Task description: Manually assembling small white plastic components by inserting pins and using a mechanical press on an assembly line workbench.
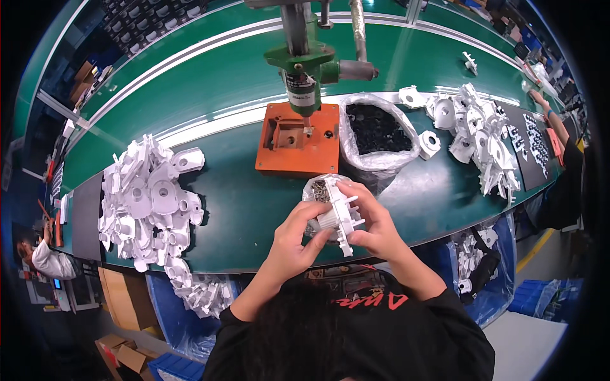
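Note:
Between my two hands, just over the near edge of the green table, is a white plastic part [344,216] with a ribbed round knob and several pegs. My left hand [297,236] grips the knob side with thumb and fingers. On the other side, my right hand [373,223] closes round the pegged edge. Partly hidden behind the part is a clear bag of small metal pieces [319,190]. Farther back stands an orange fixture block [298,162], with a green press [304,82] above it. The press tip hangs close to the block's top.
Right of the block is a bag of small black parts [379,130]. White parts are heaped left [149,197] and right [473,127] on the table. Blue bins [171,317] with white parts stand below the edge. Other people's arms [551,120] show at the far right and left.

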`<action>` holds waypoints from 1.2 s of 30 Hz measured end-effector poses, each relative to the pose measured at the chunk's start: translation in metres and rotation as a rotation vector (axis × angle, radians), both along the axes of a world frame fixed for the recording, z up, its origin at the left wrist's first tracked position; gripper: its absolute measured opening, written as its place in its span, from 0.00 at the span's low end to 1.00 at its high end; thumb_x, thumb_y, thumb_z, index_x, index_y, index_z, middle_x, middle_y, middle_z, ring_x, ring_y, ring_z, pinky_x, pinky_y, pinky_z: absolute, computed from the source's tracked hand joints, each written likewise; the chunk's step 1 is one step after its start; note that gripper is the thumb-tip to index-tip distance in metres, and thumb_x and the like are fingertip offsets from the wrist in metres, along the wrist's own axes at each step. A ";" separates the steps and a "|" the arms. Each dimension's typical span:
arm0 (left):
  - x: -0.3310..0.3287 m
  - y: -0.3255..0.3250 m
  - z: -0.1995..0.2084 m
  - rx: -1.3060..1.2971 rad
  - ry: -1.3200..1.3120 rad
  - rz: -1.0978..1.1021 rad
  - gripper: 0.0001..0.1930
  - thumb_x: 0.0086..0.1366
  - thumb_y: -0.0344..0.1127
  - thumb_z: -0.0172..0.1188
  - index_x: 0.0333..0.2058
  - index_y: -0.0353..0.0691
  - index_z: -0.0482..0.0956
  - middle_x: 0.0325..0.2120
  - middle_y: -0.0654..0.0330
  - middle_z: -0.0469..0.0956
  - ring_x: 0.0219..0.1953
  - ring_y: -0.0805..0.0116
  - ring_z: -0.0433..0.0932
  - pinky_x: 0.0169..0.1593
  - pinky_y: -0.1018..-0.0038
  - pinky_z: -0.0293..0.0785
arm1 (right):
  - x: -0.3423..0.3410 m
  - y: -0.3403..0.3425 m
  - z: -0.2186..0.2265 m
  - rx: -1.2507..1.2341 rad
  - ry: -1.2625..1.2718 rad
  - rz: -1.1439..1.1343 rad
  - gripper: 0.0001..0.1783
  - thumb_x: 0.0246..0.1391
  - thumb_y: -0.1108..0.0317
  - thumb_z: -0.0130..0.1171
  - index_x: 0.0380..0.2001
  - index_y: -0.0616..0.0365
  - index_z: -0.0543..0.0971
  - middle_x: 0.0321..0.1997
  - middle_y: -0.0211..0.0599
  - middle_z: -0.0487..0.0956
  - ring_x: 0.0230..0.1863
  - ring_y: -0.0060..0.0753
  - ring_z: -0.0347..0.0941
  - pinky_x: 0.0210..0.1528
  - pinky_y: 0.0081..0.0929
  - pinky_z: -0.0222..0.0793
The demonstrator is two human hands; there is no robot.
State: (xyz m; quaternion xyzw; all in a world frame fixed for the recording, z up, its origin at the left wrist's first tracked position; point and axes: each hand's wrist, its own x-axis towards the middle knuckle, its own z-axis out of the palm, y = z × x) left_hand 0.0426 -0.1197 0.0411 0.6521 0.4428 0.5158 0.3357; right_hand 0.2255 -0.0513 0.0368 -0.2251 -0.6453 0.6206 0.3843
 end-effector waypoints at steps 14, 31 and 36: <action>0.014 0.012 -0.002 0.349 0.292 0.181 0.34 0.50 0.29 0.70 0.54 0.39 0.60 0.48 0.43 0.71 0.53 0.48 0.69 0.56 0.59 0.65 | -0.010 -0.009 -0.008 -0.652 0.202 -0.005 0.39 0.64 0.40 0.38 0.67 0.56 0.53 0.64 0.35 0.63 0.63 0.28 0.61 0.62 0.29 0.58; -0.035 0.048 0.003 0.466 0.476 0.295 0.22 0.44 0.19 0.65 0.40 0.40 0.73 0.40 0.50 0.79 0.44 0.47 0.78 0.47 0.60 0.75 | 0.012 0.076 0.004 -0.246 -0.108 -0.012 0.19 0.62 0.58 0.50 0.48 0.61 0.72 0.33 0.38 0.81 0.31 0.25 0.77 0.34 0.21 0.68; -0.057 0.091 0.000 0.430 0.794 0.316 0.13 0.48 0.23 0.60 0.35 0.37 0.72 0.42 0.52 0.77 0.47 0.50 0.76 0.51 0.60 0.74 | 0.013 0.171 -0.042 0.250 -0.487 -0.592 0.12 0.55 0.66 0.56 0.38 0.62 0.79 0.30 0.36 0.81 0.30 0.29 0.76 0.33 0.29 0.70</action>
